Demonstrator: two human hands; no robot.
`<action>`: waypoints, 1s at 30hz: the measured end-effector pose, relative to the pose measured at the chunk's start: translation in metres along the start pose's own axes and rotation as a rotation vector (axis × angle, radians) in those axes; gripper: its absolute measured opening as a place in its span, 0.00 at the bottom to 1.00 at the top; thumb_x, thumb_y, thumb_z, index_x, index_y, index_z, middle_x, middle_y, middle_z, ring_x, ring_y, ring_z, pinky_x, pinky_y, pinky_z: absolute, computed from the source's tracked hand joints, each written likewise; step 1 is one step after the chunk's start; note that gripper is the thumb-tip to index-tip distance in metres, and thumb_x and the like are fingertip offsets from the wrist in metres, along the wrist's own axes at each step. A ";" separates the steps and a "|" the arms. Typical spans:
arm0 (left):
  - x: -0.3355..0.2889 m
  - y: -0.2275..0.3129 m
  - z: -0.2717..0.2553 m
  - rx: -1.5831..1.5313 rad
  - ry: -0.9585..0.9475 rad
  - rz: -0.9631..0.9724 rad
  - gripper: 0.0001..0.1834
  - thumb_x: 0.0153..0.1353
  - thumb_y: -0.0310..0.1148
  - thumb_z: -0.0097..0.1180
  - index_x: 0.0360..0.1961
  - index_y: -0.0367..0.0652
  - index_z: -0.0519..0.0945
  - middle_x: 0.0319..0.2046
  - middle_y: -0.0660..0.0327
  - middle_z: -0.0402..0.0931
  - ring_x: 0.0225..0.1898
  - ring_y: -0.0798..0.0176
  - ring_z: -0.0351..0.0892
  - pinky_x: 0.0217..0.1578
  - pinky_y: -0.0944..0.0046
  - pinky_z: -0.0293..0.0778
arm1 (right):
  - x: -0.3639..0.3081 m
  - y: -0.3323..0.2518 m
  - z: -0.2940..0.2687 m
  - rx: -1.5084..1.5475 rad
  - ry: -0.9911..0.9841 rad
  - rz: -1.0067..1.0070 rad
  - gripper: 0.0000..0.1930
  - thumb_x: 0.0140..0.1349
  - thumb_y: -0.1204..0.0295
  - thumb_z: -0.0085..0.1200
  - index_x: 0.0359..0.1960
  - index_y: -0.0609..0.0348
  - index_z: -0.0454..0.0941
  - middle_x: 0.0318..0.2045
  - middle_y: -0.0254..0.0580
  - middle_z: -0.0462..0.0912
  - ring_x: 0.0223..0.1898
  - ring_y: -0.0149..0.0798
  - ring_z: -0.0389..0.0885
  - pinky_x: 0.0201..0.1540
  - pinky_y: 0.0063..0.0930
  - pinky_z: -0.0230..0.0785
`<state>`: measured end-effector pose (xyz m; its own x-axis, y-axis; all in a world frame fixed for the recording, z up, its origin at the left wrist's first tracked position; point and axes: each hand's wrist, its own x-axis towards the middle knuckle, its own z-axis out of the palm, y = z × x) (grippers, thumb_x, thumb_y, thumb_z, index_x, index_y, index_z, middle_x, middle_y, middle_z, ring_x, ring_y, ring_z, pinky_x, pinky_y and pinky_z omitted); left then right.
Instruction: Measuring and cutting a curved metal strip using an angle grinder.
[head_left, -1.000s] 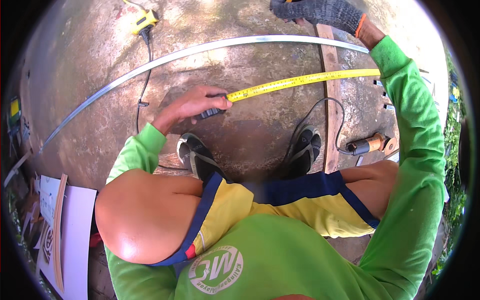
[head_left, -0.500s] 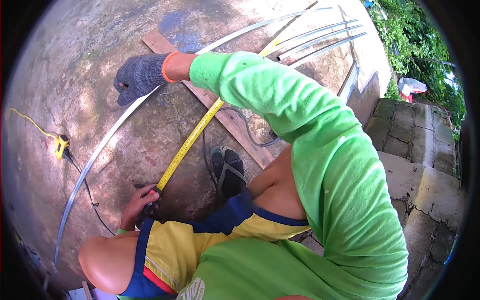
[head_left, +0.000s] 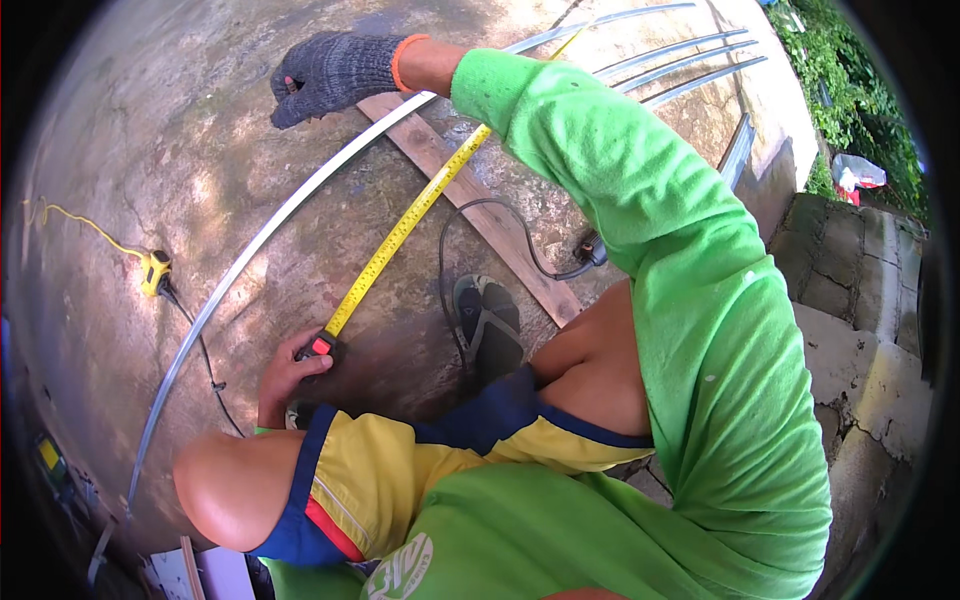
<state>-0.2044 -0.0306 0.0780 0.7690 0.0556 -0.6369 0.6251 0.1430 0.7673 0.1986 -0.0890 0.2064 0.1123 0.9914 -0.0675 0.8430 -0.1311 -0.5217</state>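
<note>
My left hand (head_left: 288,375) is low on the left, closed around the black and red case of a tape measure (head_left: 322,345). The yellow blade (head_left: 400,232) runs out from it, away and to the right, over a wooden plank and behind my right sleeve. My right hand (head_left: 335,78), in a grey knit glove with an orange cuff, hangs beyond the plank's far end. Its fingers are curled, a bare fingertip showing; anything inside is hidden. Nearest to it is a long, thin metal strip (head_left: 262,238), lying roughly beside the blade and bowed by the lens.
The wooden plank (head_left: 480,215) lies slantwise on the concrete. A black cable (head_left: 443,255) loops by my foot (head_left: 490,330) to a dark tool end (head_left: 592,248). A yellow cord connector (head_left: 155,272) lies left. Several metal strips (head_left: 690,62) are farther off; a block wall (head_left: 850,250) stands right.
My gloved right hand has moved farther away, off the metal strip it was over. My left hand still holds the tape measure, slightly farther forward. The whole view has shifted.
</note>
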 end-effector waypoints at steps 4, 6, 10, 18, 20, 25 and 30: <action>0.000 0.010 0.015 -0.131 -0.033 -0.058 0.30 0.52 0.38 0.67 0.56 0.36 0.77 0.29 0.67 0.75 0.28 0.75 0.73 0.27 0.73 0.66 | -0.003 -0.019 -0.017 0.127 0.033 0.042 0.23 0.60 0.45 0.57 0.30 0.56 0.81 0.22 0.39 0.82 0.21 0.38 0.81 0.32 0.40 0.74; 0.012 0.019 0.024 -0.138 -0.076 -0.047 0.30 0.52 0.39 0.66 0.55 0.36 0.78 0.29 0.67 0.75 0.28 0.75 0.72 0.26 0.73 0.65 | 0.011 -0.016 -0.016 0.153 0.058 0.006 0.23 0.59 0.45 0.58 0.29 0.55 0.81 0.22 0.39 0.82 0.22 0.39 0.81 0.32 0.40 0.73; 0.021 0.014 0.024 -0.111 -0.058 -0.051 0.30 0.52 0.39 0.66 0.55 0.37 0.78 0.29 0.67 0.76 0.28 0.75 0.72 0.26 0.73 0.65 | 0.005 -0.041 -0.030 -0.069 0.228 -0.280 0.16 0.61 0.58 0.56 0.31 0.60 0.81 0.27 0.51 0.83 0.32 0.52 0.82 0.39 0.43 0.72; 0.012 -0.007 0.018 -0.210 -0.071 0.068 0.32 0.51 0.40 0.66 0.56 0.35 0.76 0.32 0.64 0.77 0.28 0.74 0.72 0.28 0.73 0.66 | 0.002 -0.062 -0.040 0.083 0.103 -0.225 0.18 0.60 0.55 0.56 0.32 0.60 0.82 0.31 0.57 0.83 0.35 0.58 0.81 0.41 0.47 0.72; 0.011 -0.005 0.023 -0.291 -0.101 0.059 0.32 0.50 0.41 0.66 0.55 0.34 0.76 0.33 0.63 0.77 0.29 0.73 0.72 0.28 0.73 0.67 | 0.003 -0.074 -0.042 0.037 0.200 -0.266 0.19 0.59 0.54 0.57 0.30 0.61 0.81 0.30 0.57 0.82 0.35 0.58 0.81 0.41 0.47 0.72; 0.038 0.022 0.035 -0.606 -0.210 0.232 0.35 0.48 0.47 0.67 0.52 0.32 0.76 0.35 0.56 0.78 0.34 0.67 0.77 0.33 0.71 0.73 | 0.009 -0.130 -0.016 0.103 0.106 -0.471 0.22 0.57 0.46 0.60 0.28 0.55 0.81 0.22 0.41 0.81 0.26 0.46 0.81 0.34 0.42 0.72; 0.040 0.005 -0.014 -0.657 -0.181 0.276 0.41 0.48 0.48 0.68 0.57 0.31 0.71 0.43 0.51 0.78 0.39 0.60 0.80 0.34 0.64 0.76 | -0.031 -0.164 0.000 0.217 -0.009 -0.641 0.18 0.59 0.53 0.60 0.32 0.57 0.80 0.27 0.49 0.80 0.32 0.54 0.80 0.36 0.43 0.72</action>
<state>-0.1724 -0.0138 0.0550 0.9324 0.0194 -0.3608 0.2400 0.7130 0.6588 0.0567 -0.0978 0.2940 -0.3801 0.8729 0.3059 0.6167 0.4857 -0.6195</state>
